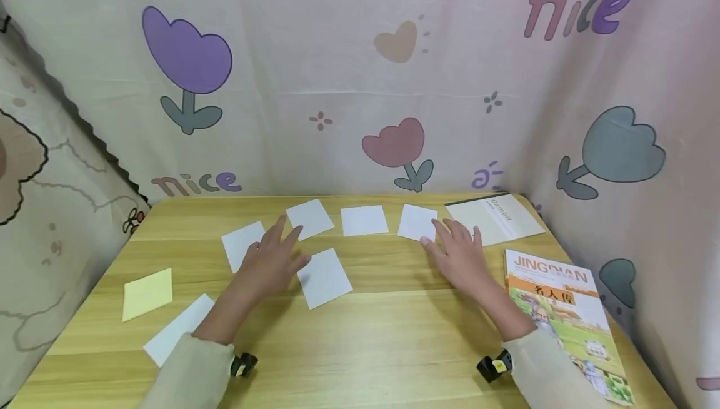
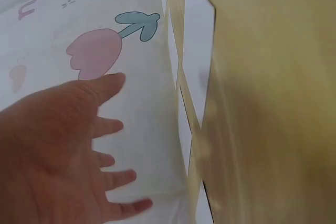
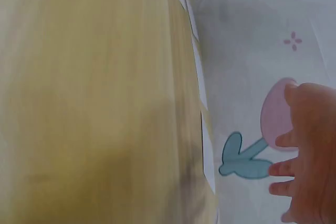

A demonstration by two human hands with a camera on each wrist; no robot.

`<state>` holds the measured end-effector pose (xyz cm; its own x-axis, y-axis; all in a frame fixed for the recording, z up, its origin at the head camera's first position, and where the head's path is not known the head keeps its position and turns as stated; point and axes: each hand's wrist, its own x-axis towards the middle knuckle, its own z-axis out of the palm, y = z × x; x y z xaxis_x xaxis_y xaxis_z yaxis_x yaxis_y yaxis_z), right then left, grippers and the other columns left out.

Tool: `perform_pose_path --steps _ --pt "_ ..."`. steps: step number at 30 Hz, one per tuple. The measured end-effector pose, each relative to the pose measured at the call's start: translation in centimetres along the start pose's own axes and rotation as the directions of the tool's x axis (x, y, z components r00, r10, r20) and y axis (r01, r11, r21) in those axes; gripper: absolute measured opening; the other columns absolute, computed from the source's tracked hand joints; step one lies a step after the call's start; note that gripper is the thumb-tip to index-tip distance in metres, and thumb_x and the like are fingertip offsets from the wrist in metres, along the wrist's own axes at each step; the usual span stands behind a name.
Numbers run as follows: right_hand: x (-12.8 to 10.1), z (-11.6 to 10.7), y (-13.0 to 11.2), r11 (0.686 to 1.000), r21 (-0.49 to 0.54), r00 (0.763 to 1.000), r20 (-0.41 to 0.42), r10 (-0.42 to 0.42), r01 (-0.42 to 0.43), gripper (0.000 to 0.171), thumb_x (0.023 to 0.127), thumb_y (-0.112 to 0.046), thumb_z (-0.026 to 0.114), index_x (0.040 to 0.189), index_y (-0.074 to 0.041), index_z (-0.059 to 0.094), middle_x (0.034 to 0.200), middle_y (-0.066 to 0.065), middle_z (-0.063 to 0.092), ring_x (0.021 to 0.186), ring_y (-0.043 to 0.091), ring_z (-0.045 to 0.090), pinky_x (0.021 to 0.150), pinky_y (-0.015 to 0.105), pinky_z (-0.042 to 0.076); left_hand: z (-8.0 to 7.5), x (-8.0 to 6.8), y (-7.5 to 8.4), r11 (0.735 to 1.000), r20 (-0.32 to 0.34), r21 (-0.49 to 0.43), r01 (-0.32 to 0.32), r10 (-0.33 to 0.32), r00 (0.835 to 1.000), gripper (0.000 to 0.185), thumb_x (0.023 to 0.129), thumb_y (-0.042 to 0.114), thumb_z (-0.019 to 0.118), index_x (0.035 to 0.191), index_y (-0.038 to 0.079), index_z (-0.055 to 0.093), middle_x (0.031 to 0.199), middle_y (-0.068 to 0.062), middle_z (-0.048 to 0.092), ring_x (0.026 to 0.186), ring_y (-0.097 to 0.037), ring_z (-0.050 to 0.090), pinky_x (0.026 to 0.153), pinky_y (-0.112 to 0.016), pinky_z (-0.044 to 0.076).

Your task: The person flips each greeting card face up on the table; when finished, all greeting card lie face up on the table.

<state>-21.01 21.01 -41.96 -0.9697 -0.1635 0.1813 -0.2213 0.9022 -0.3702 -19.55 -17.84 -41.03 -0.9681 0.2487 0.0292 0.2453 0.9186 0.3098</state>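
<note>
Several white paper squares lie on the wooden table. My left hand hovers palm down with fingers spread, between one white square and another, its fingertips near a third. My right hand is spread flat too, its fingertips at the edge of the right-most white square. Neither hand holds anything. In the left wrist view the left hand has straight fingers above the table edge, beside a white square. The right wrist view shows the right hand open.
A yellow paper square and a white sheet lie at the front left. A white booklet sits at the back right, a colourful book along the right edge. Flower-print cloth walls in the table.
</note>
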Motion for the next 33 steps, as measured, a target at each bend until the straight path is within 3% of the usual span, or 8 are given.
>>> perform_pose_path --steps 5,9,13,17,22,28,33 --pt "1.4 -1.6 1.6 0.986 0.167 0.999 0.002 0.033 -0.032 0.067 0.105 -0.054 0.04 0.15 -0.004 0.044 0.154 0.025 0.04 0.144 0.046 0.032 0.118 0.065 0.017 -0.1 3.5 0.9 0.998 -0.034 -0.036 -0.057 0.055 0.998 0.058 0.103 0.043 0.051 0.153 0.015 0.043 0.165 -0.019 0.021 0.142 -0.048 0.037 0.105 -0.072 0.033" --pt "3.1 -2.1 3.5 0.958 0.278 0.998 0.011 0.066 -0.067 0.059 0.106 -0.045 0.045 0.146 -0.002 0.048 0.146 0.025 0.049 0.137 0.045 0.041 0.113 0.062 0.031 -0.2 6.5 1.9 0.993 -0.039 -0.089 -0.072 0.068 0.997 0.051 0.103 0.041 0.051 0.148 0.017 0.049 0.161 -0.016 0.033 0.142 -0.045 0.039 0.109 -0.071 0.031" --pt "4.5 -1.9 5.6 0.925 0.362 0.993 0.012 0.117 -0.113 0.05 0.106 -0.038 0.05 0.139 -0.001 0.055 0.128 0.022 0.061 0.117 0.036 0.056 0.1 0.051 0.046 0.0 9.5 3.1 0.979 -0.036 -0.18 -0.1 0.095 0.995 0.046 0.104 0.037 0.051 0.145 0.016 0.053 0.157 -0.013 0.039 0.144 -0.038 0.038 0.113 -0.063 0.033" --pt "5.5 -1.3 7.3 0.911 0.38 0.986 0.029 0.163 -0.162 0.046 0.104 -0.036 0.054 0.134 -0.001 0.059 0.12 0.02 0.064 0.105 0.03 0.058 0.09 0.041 0.047 0.8 12.6 4.5 0.959 -0.03 -0.25 -0.136 0.132 0.991 0.042 0.104 0.034 0.054 0.141 0.014 0.057 0.151 -0.01 0.048 0.143 -0.032 0.04 0.115 -0.054 0.035" --pt "6.7 -0.7 8.1 0.902 0.375 0.977 0.075 0.199 -0.212 0.042 0.104 -0.032 0.057 0.132 -0.001 0.061 0.122 0.019 0.063 0.102 0.027 0.056 0.088 0.037 0.047 2.6 15.7 5.9 0.936 -0.006 -0.309 -0.167 0.174 0.985 0.04 0.104 0.029 0.054 0.139 0.01 0.059 0.146 -0.009 0.055 0.142 -0.031 0.043 0.117 -0.05 0.034" --pt "8.3 0.6 8.0 0.86 0.469 0.98 0.107 0.171 -0.201 0.037 0.102 -0.024 0.06 0.128 0.001 0.063 0.126 0.021 0.063 0.102 0.028 0.059 0.086 0.032 0.05 4.4 18.4 7.3 0.93 -0.02 -0.335 -0.152 0.154 0.988 0.036 0.103 0.023 0.057 0.134 0.006 0.063 0.141 -0.01 0.06 0.137 -0.03 0.049 0.115 -0.046 0.037" --pt "9.2 1.7 8.9 0.846 0.48 0.973 0.114 0.202 -0.232 0.032 0.101 -0.021 0.062 0.124 0.002 0.065 0.12 0.02 0.065 0.093 0.024 0.062 0.076 0.026 0.051 6.1 20.2 8.7 0.915 -0.038 -0.364 -0.171 0.168 0.985 0.034 0.103 0.021 0.058 0.131 0.005 0.065 0.136 -0.01 0.064 0.131 -0.029 0.055 0.11 -0.043 0.043"
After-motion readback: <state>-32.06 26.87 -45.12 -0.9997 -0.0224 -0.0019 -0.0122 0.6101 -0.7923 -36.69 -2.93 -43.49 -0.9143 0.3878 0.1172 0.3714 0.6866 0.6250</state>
